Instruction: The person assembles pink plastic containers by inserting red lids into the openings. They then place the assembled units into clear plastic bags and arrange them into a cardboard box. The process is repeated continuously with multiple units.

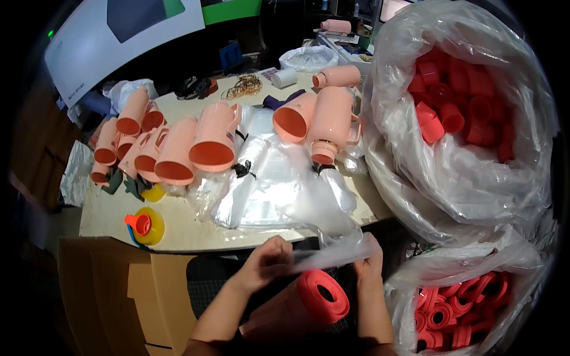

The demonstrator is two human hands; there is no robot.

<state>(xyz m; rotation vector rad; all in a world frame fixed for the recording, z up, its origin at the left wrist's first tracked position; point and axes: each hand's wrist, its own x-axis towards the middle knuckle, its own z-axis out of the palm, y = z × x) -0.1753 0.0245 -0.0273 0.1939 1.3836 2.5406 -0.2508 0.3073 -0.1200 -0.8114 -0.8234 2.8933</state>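
Observation:
My left hand (268, 261) and my right hand (369, 256) are raised over my lap, fingers closed on a clear plastic bag (332, 256) stretched between them. The bag's far end trails up toward a stack of flat clear bags (267, 190) on the table. Under my hands a pink jug-like body (276, 311) leans in my lap, its red ring-shaped top (323, 296) with a dark opening tilted to the right. Neither hand touches it.
Several pink jugs (212, 139) lie on the table (196, 234) at left; more pink pieces (331, 118) lie farther back. A yellow roll (152, 225) sits front left. An open cardboard box (98, 291) is at left. Large plastic sacks hold red cups (452, 117) and red rings (439, 316).

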